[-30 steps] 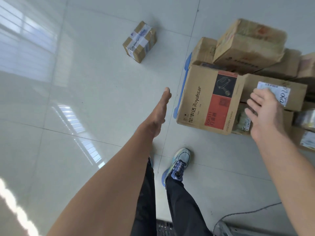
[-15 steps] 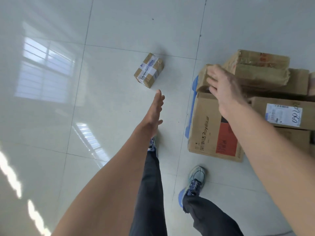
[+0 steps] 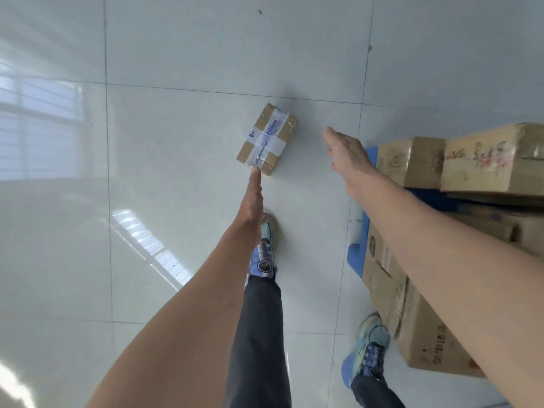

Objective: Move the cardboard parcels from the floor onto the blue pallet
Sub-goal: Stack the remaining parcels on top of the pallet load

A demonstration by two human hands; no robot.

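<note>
Parcel (image 3: 267,139) of brown cardboard, lying flat on the pale tiled floor (image 3: 176,142) at the centre of the frame and well apart from the blue pallet (image 3: 356,254) at the right edge. It is crossed by clear tape bearing blue print that is too blurred to be read. Red marks on the upper stacked box (image 3: 494,160) and black characters on the large carton (image 3: 412,325) are likewise illegible. Both boxes are carried on the pallet. The left hand (image 3: 254,198) is extended with straight fingers to the parcel's near corner, and contact cannot be judged. The right hand (image 3: 348,156) is held open and empty between parcel and pallet. Bare floor is seen on every side of the parcel.
</note>
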